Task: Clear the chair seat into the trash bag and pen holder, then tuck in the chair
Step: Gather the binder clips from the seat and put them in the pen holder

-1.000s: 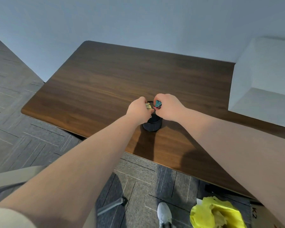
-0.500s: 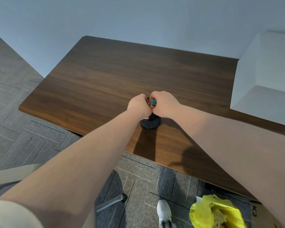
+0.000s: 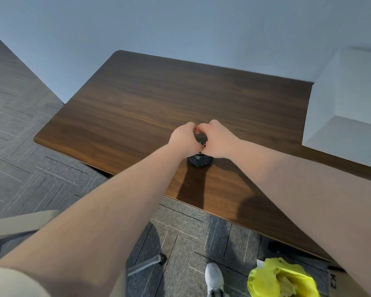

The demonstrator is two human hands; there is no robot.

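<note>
Pen holder, black mesh, squeezed between left hand and right hand, both curled shut around its top, knuckles touching. Under the hands, brown desk. Nearer the body, below the right arm, yellow trash bag on the floor; chair under the left arm.

You've got just one readable mark: "K2", printed sideways on the cardboard box down at five o'clock, beside the yellow bag.
</note>
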